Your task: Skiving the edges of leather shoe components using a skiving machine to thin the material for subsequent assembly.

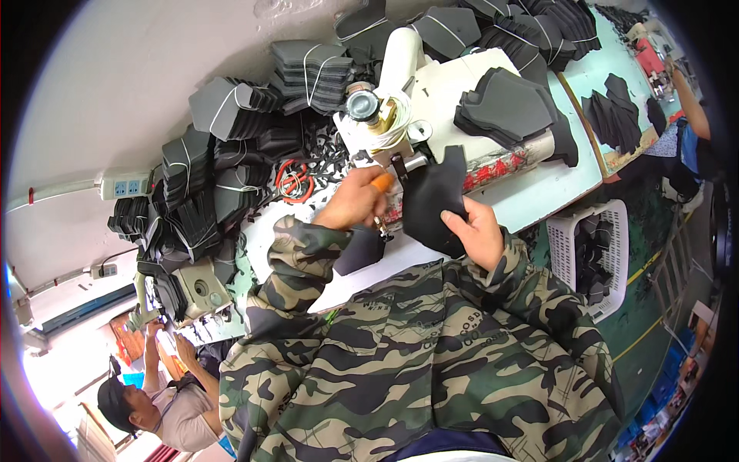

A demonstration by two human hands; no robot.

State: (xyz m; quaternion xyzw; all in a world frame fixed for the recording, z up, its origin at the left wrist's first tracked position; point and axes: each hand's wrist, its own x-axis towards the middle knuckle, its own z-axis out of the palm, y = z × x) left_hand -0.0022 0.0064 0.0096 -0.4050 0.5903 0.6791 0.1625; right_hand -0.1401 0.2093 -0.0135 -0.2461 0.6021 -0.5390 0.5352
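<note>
A flat black cut panel [433, 202] with angled edges hangs at the front of the white machine [412, 100]. My right hand [479, 235] grips its right edge, thumb on top. On its other side, my left hand [358, 199] is closed beside the machine's small metal working head [400, 165]. Something orange [382, 182], perhaps a finger cover, is at its fingertips; what those fingers pinch is hidden. Below the left hand, another dark panel [360, 252] lies on the white tabletop [339, 289]. Several loose grey panels [504, 108] are stacked on the machine's bed.
Tied bundles of dark panels [312, 73] line the wall side. Red-handled scissors [294, 182] lie among black scraps. A white basket [589, 258] of dark pieces stands at the right. One person [165, 408] works at lower left; another person's arm [690, 100] shows at far right.
</note>
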